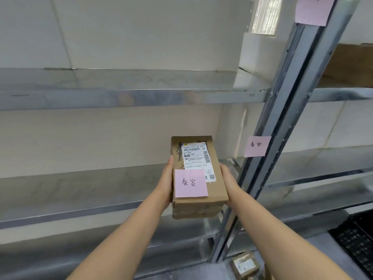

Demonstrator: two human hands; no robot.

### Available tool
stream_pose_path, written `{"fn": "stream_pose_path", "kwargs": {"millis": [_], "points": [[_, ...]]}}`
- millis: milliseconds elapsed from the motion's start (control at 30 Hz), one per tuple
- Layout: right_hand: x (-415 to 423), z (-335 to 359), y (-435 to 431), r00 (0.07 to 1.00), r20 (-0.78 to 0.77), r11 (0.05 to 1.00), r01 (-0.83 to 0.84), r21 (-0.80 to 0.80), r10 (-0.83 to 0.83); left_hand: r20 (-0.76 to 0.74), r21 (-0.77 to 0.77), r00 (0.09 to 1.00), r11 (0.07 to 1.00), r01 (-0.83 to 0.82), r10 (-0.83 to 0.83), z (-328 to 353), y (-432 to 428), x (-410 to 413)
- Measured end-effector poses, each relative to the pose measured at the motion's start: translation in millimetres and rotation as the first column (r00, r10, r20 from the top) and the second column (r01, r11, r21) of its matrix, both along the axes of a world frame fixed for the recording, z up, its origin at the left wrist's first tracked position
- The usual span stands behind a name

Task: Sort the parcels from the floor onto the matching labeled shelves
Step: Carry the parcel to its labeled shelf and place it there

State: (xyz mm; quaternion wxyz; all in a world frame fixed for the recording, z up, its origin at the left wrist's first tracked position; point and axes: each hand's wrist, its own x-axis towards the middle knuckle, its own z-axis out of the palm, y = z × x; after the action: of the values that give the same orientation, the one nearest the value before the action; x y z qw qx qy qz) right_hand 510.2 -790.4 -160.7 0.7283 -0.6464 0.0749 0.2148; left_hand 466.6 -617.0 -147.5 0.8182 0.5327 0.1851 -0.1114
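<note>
I hold a small brown cardboard parcel (214, 190) in front of me with both hands, level with the middle metal shelf (80, 201). It carries a white shipping label and a pink sticky note (190, 183) with handwritten characters. My left hand (166, 180) grips its left side and my right hand (229, 182) grips its right side. A pink shelf label (257, 146) with similar handwriting is stuck on the grey upright post (282, 122) just right of the parcel.
An upper shelf (121, 91) runs across above. Another pink label (312, 10) sits higher on the post. A brown box (351, 65) rests on the right bay's upper shelf. A small parcel (245, 264) lies on the floor by the post's foot; a black crate (357, 241) is at right.
</note>
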Motion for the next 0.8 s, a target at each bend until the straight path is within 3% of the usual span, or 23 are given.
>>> {"fn": "stream_pose_path", "kwargs": {"millis": [167, 267, 400, 467, 533, 733, 800], "points": [[31.0, -10.9, 8.9, 0.998, -0.025, 0.997, -0.061, -0.054, 0.060, -0.128, 0.052, 0.990, 0.998, -0.044, 0.050, -33.3, 30.1, 19.6], [41.8, -8.3, 11.8, 0.992, -0.048, 0.989, -0.118, -0.085, 0.114, -0.129, -0.036, 0.988, 0.995, -0.094, 0.088, -33.5, 43.4, 20.5], [51.3, -4.8, 19.9, 0.975, -0.063, 0.972, -0.218, -0.085, 0.213, -0.167, -0.018, 0.985, 0.999, 0.048, -0.051, -32.5, 49.3, 22.4], [55.5, -4.6, 25.9, 0.970, -0.047, 0.963, -0.243, -0.116, 0.239, -0.183, -0.005, 0.983, 1.000, 0.025, -0.026, -34.5, 50.9, 25.9], [61.1, -8.2, 28.5, 0.975, -0.074, 0.969, -0.217, -0.117, 0.209, -0.212, 0.000, 0.975, 0.998, -0.063, 0.061, -37.3, 49.4, 27.1], [70.2, -23.7, 19.2, 0.986, -0.126, 0.993, 0.115, 0.032, -0.110, -0.217, -0.086, 0.940, 0.954, -0.288, 0.264, -37.1, 29.6, 34.8], [65.8, -29.3, 16.1, 0.985, -0.116, 0.989, 0.137, 0.049, -0.130, -0.243, -0.122, 0.909, 0.919, -0.374, 0.338, -36.7, 20.4, 40.0]]}}
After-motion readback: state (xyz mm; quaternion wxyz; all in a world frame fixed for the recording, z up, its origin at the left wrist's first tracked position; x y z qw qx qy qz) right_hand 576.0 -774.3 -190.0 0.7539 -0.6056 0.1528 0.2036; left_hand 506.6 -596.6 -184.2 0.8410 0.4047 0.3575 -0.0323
